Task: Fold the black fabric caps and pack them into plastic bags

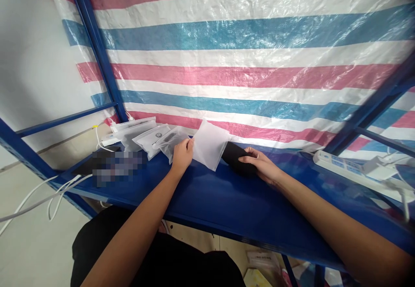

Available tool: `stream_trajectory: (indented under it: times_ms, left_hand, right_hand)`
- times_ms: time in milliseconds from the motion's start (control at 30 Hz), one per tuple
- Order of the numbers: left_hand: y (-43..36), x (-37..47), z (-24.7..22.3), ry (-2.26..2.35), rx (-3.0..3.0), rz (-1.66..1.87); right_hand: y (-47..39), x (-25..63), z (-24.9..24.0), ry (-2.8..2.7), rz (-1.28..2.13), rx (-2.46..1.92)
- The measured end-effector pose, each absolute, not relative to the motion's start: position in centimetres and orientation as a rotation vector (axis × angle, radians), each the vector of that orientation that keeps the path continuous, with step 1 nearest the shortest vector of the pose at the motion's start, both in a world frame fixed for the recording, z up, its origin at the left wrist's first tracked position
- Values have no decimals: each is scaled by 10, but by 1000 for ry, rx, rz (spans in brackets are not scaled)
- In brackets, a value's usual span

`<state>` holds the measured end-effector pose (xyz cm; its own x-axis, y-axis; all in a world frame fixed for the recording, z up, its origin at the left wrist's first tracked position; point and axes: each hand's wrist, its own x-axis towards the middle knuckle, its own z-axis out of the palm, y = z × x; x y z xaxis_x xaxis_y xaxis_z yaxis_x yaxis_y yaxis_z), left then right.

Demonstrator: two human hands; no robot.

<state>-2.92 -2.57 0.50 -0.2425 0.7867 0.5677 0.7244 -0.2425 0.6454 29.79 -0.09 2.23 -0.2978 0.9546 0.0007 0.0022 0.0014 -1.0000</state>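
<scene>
My left hand pinches the left edge of a frosted plastic pouch, which is tilted above the blue shelf. My right hand is closed around a dark, rounded object, its thumb on top. The black thing's left end meets the pouch's right edge; whether it is inside the opening I cannot tell. Just left of my left hand stands another translucent pouch with something dark in it. Beyond that are a pouch with a round mark and several more frosted bags.
A white power strip with plugs lies at the right of the blue metal shelf. On the left are a dark flat device, partly blurred, and white cables. A striped plastic sheet hangs behind, between blue posts.
</scene>
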Motion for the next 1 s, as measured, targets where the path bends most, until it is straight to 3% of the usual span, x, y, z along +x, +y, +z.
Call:
stream_trajectory:
  times_ms: [300,500,600,700,867,1000]
  left_hand:
    - [-35,-31,-6,2064,2338,1185]
    - [-40,-3,0,1680,2662,992]
    - [-41,4,-1,1688,2636,780]
    - [-43,7,2,1815,2626,647]
    - [-42,9,4,2013,2635,537]
    - [-36,8,-7,1985,2651,623]
  right_hand:
    - [22,320,16,-1395,1055,-1245]
    - [21,324,18,-1797,126,-1059]
    - [12,324,32,-1984,-74,-882]
    - [-1,323,45,-2185,151,-756]
    - [-15,320,42,-2121,1076,-640]
    - [-11,314,30,-2139,817,-942]
